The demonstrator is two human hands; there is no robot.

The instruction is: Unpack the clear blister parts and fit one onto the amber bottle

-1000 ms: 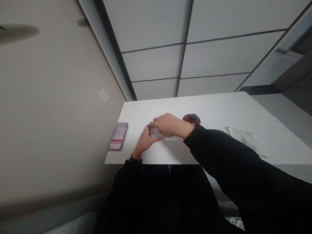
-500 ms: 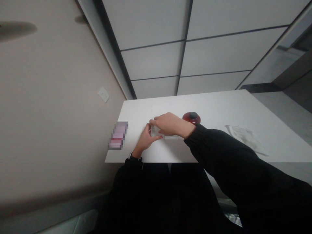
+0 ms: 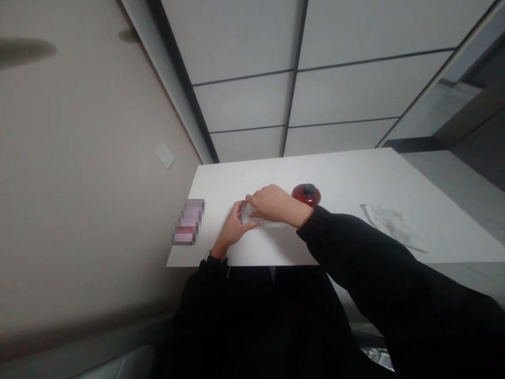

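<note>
A small clear container (image 3: 245, 212), seemingly plastic, stands on the white table (image 3: 221, 181) between my hands. My left hand (image 3: 232, 226) is wrapped round its left and near side, thumb pointing right. My right hand (image 3: 272, 202) reaches over the top with its fingers curled together at the container's upper edge; what the fingertips pinch is hidden. Under my right wrist lies a flat clear piece (image 3: 275, 225), partly covered by the hand. Just behind that wrist sits a dark red rounded pot (image 3: 303, 195) with a black knob on top.
A pinkish pixelated object (image 3: 188, 222) lies at the table's left edge by the wall. To the right lies a crumpled whitish clear plastic bag or sheet (image 3: 390, 223). Another faint clear piece (image 3: 249, 179) rests behind my hands. White panels (image 3: 252, 105) rise behind the table.
My right hand's fingers have shifted slightly at the container's top. My left hand keeps its place round it. The whole view has moved a little.
</note>
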